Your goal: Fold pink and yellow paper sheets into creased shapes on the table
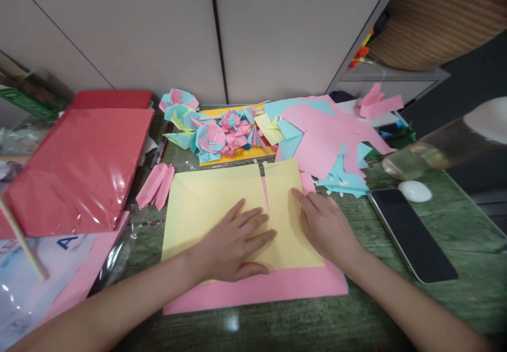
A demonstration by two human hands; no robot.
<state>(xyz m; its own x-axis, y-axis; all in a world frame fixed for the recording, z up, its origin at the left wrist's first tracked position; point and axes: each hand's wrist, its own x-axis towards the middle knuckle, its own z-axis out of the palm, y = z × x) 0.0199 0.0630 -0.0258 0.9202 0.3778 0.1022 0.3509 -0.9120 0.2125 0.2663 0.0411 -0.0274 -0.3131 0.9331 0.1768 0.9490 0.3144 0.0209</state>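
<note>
A yellow sheet of paper (209, 198) lies on a pink sheet (253, 289), whose strip shows along the near edge. From its far edge a narrow slit runs down into the yellow sheet, with pink and some dark surface visible through it. My left hand (237, 241) lies flat across the sheet, fingers spread, fingertips near the slit's lower end. At the right edge, my right hand (327, 222) is on the yellow paper with curled fingers, the index finger reaching over the strip right of the slit. Its thumb is mostly hidden.
Folded paper flowers (209, 136) sit at the back on a yellow-orange sheet. Pink and blue paper pieces (312, 132) are heaped behind right. A phone (412, 235), a white oval object (415, 191) and a clear cup (428, 154) stand right; red packets (95, 167) lie left.
</note>
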